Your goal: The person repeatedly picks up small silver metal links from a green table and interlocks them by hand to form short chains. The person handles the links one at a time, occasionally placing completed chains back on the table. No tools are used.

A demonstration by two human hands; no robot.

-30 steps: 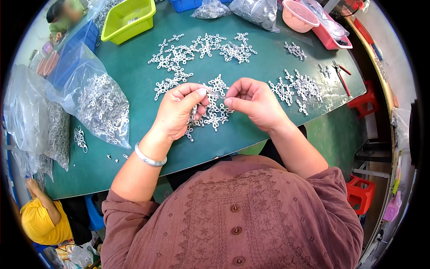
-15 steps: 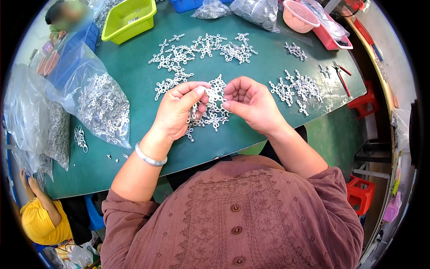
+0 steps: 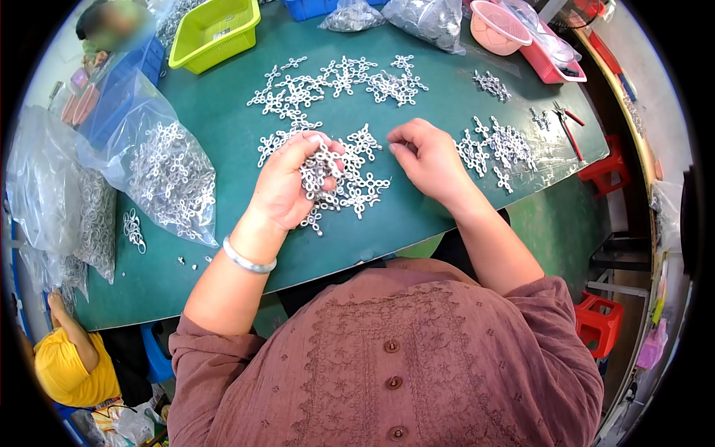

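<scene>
My left hand point(image 3: 279, 182) is closed round a bunch of small silver chain-like metal pieces point(image 3: 320, 173), each made of joined rings. The thumb rests on top of the bunch. Under and beside it lies a loose pile of the same ring pieces point(image 3: 363, 195) on the green table. To the right of that pile my right hand point(image 3: 432, 164) hovers apart from it, fingers curled in and thumb near the forefinger. Whether anything small sits between those fingertips does not show.
More ring pieces point(image 3: 298, 91) are spread farther back, with another cluster point(image 3: 510, 145) at right beside red-handled pliers point(image 3: 570, 134). Clear plastic bags of pieces point(image 3: 175, 179) stand at left. A green basket point(image 3: 212, 37) and pink basket point(image 3: 500, 28) are behind. A person in yellow point(image 3: 74, 365) sits lower left.
My right hand has drawn away to the right from my left. The left hand has turned, so the bunch in it shows more fully.
</scene>
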